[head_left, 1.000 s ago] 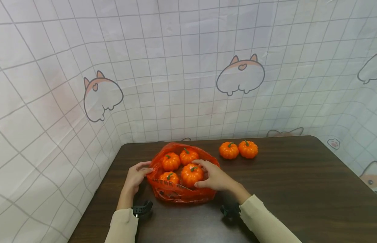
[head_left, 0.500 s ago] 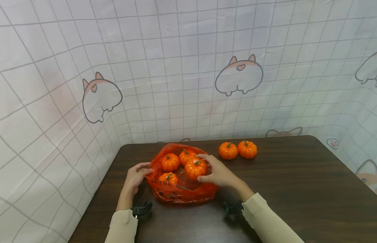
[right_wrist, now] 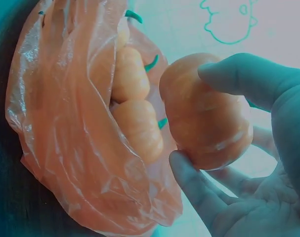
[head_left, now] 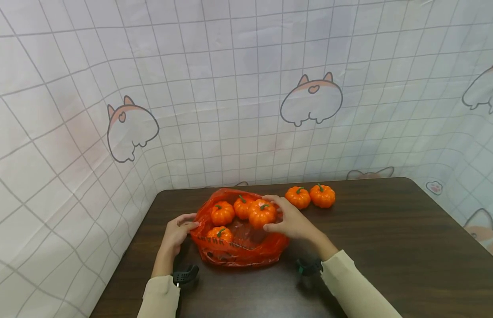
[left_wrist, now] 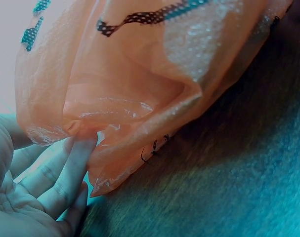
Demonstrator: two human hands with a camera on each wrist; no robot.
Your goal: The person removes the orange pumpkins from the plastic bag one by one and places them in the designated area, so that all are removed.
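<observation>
A red plastic bag [head_left: 238, 258] lies with its mouth spread wide on the dark table. My left hand [head_left: 178, 230] pinches the bag's left rim between thumb and fingers; in the left wrist view the fingers [left_wrist: 56, 180] meet the crinkled film. My right hand [head_left: 290, 221] grips a small orange pumpkin [head_left: 261, 214] with a green stem, above the bag's right side. The right wrist view shows this pumpkin [right_wrist: 204, 111] between thumb and fingers, apart from the bag. Three more pumpkins sit inside the bag: one at left [head_left: 222, 213], one at the back [head_left: 241, 207], one in front [head_left: 220, 234].
Two more pumpkins stand side by side near the table's back edge, a left one [head_left: 297, 198] and a right one [head_left: 322, 195]. A white grid-patterned cloth [head_left: 246, 88] with cartoon corgis hangs behind and beside the table [head_left: 373, 238].
My right hand has lifted the pumpkin from inside the bag, moving it up and to the right. My left hand keeps its place on the bag's rim.
</observation>
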